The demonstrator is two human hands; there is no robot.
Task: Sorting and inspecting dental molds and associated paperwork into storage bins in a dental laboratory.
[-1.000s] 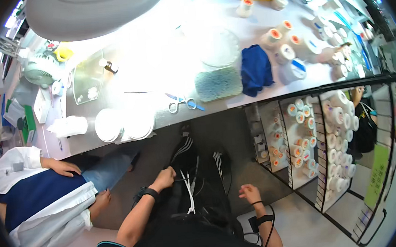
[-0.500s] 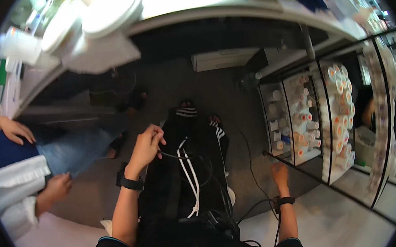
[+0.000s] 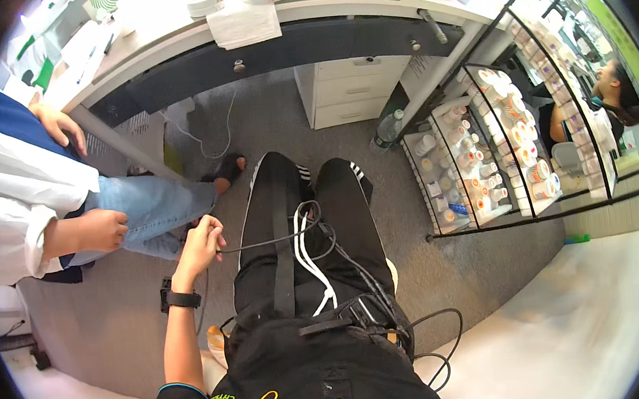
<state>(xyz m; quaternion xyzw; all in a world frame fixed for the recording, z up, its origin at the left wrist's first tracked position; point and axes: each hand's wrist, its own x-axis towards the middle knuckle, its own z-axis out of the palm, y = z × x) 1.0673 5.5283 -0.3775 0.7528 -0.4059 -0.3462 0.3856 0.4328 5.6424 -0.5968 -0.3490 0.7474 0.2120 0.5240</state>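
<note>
My left hand (image 3: 200,244) is raised to the left of my legs, with its fingers closed around a thin black cable (image 3: 263,244). From there the cable stretches right across my black trousers (image 3: 257,220) and meets a loop of dark cord near the white drawstring (image 3: 308,257). Around the left wrist is a black band (image 3: 184,299). More black cables (image 3: 368,275) gather at my waist, beside a dark strap (image 3: 283,263). My right hand is out of the picture; only a bit of that sleeve shows at the lower edge.
Close on the left stands another person in a white shirt (image 3: 30,190) and jeans. A desk (image 3: 162,50) with a dark drawer crosses ahead, a white drawer cabinet (image 3: 355,90) beneath it. On the right, a black-framed rack (image 3: 481,227) holds many small bottles. A clear bottle (image 3: 388,129) stands beside it.
My left hand has shifted left, still on the cable, which now runs straighter. My right hand has left the picture. The view has turned and brightened, and the desk now appears higher.
</note>
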